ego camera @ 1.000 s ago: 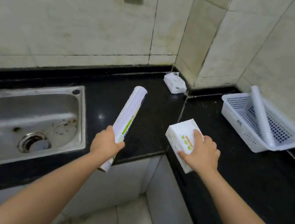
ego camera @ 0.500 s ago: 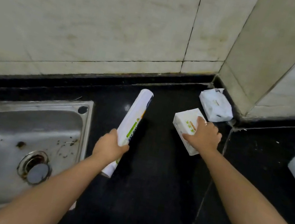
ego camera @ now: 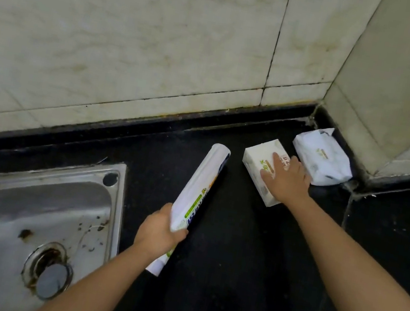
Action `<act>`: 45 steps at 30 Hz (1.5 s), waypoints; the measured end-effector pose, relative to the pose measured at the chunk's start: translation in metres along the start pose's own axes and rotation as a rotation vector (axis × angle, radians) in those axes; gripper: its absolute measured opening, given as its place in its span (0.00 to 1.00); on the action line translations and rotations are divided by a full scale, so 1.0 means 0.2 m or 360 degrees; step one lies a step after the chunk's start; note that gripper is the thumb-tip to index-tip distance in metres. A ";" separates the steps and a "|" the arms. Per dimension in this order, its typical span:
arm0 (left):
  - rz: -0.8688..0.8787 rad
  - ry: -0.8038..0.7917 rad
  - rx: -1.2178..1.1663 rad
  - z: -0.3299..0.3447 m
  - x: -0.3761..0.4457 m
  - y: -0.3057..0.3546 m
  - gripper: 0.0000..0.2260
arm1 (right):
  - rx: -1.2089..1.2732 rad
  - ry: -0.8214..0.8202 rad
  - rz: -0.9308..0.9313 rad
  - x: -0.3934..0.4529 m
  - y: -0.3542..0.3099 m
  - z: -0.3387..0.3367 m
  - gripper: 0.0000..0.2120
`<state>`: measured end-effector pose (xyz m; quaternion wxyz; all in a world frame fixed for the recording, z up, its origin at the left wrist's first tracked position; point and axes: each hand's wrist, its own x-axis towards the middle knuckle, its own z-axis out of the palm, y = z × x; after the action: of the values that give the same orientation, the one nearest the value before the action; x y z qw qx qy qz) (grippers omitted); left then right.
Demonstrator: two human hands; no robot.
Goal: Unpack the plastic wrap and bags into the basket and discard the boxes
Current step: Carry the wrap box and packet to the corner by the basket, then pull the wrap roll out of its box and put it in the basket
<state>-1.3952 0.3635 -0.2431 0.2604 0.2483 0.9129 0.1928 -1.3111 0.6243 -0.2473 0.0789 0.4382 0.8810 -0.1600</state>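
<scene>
My left hand (ego camera: 160, 232) grips the lower part of a long white plastic wrap box (ego camera: 198, 192) with green and blue print, its far end pointing toward the wall just above the black countertop (ego camera: 235, 256). My right hand (ego camera: 287, 180) lies on top of a small white box (ego camera: 258, 156) that sits on the counter, with the index finger and thumb spread over it. A white plastic-wrapped packet (ego camera: 321, 156) lies in the back corner, right beside the small box. The basket is out of view.
A steel sink (ego camera: 114, 194) with a plugged drain (ego camera: 50, 279) fills the lower left. Tiled walls close off the back, and a tiled pillar (ego camera: 401, 94) juts out at the right. Dark counter stretches between and to the right of my arms.
My right hand has carried the small white box away from the counter's front edge to the back corner, beside the packet. The view has swung left, so the basket has left the frame.
</scene>
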 end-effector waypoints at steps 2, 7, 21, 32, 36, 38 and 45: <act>0.0081 0.0014 -0.0042 -0.01 -0.03 -0.01 0.22 | 0.0160 0.0050 -0.0043 -0.06 0.03 -0.04 0.28; 0.0561 0.0025 0.0026 -0.07 -0.12 0.02 0.23 | 0.0789 0.0410 -0.0166 -0.39 0.12 -0.14 0.22; 0.1970 -0.0835 0.1156 0.60 -0.50 0.73 0.24 | 0.0107 0.0315 0.0417 -1.66 0.83 0.01 0.07; 0.2228 -0.0949 0.1502 1.12 -0.69 1.16 0.29 | 0.0335 0.0297 0.0542 -1.95 1.28 0.21 0.12; 0.2126 -0.0875 0.1568 1.13 -0.65 1.17 0.38 | 0.0372 0.0294 0.0538 -1.86 1.35 0.18 0.07; 0.2113 -0.0802 0.1491 1.08 -0.61 1.14 0.38 | 0.0302 0.0269 0.0525 -1.79 1.38 0.14 0.12; 0.2111 -0.0646 0.1306 0.95 -0.48 1.10 0.24 | 0.0394 -0.0022 0.0573 -1.63 1.50 0.03 0.16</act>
<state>-1.1378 0.5304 -0.2511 0.1406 0.8446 0.5083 -0.0923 -0.8758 0.5474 -0.2265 0.0578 0.5938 0.7616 -0.2531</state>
